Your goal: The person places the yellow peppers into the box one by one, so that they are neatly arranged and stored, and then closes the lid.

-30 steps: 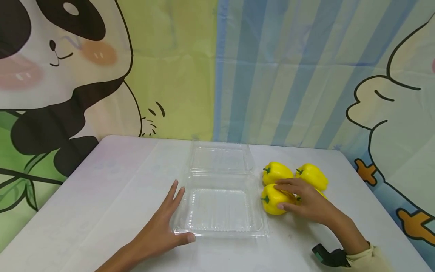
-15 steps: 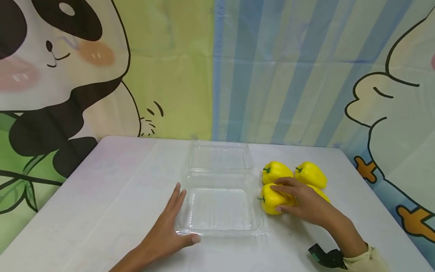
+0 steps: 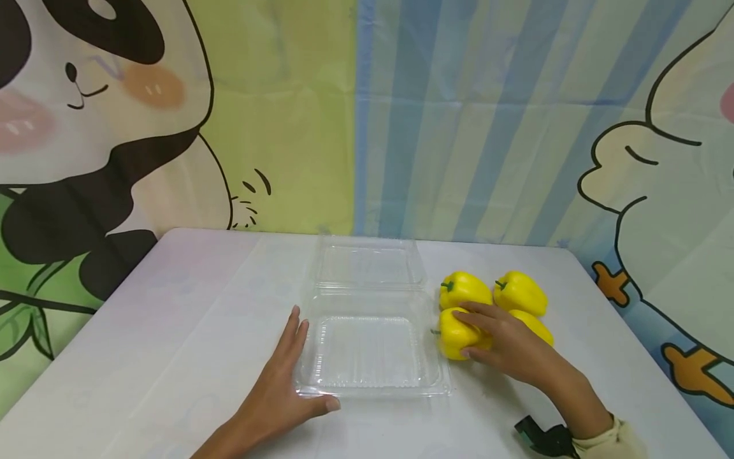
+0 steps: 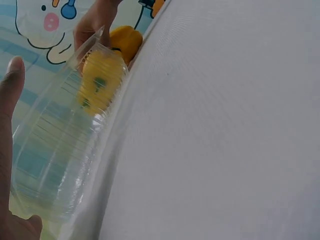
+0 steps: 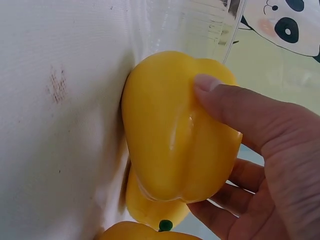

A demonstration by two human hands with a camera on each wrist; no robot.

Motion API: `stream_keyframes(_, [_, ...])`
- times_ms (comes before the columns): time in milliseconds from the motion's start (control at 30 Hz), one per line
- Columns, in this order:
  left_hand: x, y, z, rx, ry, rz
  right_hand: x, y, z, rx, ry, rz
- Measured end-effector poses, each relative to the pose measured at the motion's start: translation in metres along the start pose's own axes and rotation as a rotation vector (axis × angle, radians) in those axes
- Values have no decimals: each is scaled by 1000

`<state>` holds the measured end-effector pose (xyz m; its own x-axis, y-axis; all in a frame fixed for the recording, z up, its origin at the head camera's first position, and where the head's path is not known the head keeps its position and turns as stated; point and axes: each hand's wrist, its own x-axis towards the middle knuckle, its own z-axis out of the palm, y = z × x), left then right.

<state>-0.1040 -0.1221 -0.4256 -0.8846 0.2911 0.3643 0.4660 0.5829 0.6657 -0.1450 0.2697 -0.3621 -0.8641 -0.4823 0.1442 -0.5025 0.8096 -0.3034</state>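
Since a second ago, the near-left yellow bell pepper (image 3: 455,338) has been turned and shifted slightly towards the clear plastic clamshell (image 3: 367,354), its green stem (image 3: 436,331) now pointed left; it is gripped between the thumb and fingers of the right hand (image 3: 510,341), just beside the clamshell, though whether it is lifted cannot be told; the left hand (image 3: 272,389) is spread wide at the clamshell's near-left corner; securing the pepper seems to be the step in hand, and a firm hold with a lift free of its neighbours would be called for next; beyond, the far-left pepper (image 3: 467,290), the far-right pepper (image 3: 522,293) and the near-right pepper (image 3: 534,326) are grouped, the last partly hidden by the right hand; the lid (image 3: 369,264) is laid back on the far side; all are borne by the white bench (image 3: 160,357), before a printed cloth backdrop (image 3: 413,127).
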Motion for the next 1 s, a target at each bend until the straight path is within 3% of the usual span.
stream_keyframes(267, [-1,7,0,-74,-15,-87,1,-1,2,12,-6,27])
stream_keyframes(467, [-2,8,2,-89,-11,-140,1,-2,7,7,42,10])
stream_keyframes(767, [-4,6,-2,-58,8,-147,1,-5,14,24,87,-3])
stream_keyframes(1000, [-6,6,-1,-98,25,-147,-2,-6,11,-14,116,-26])
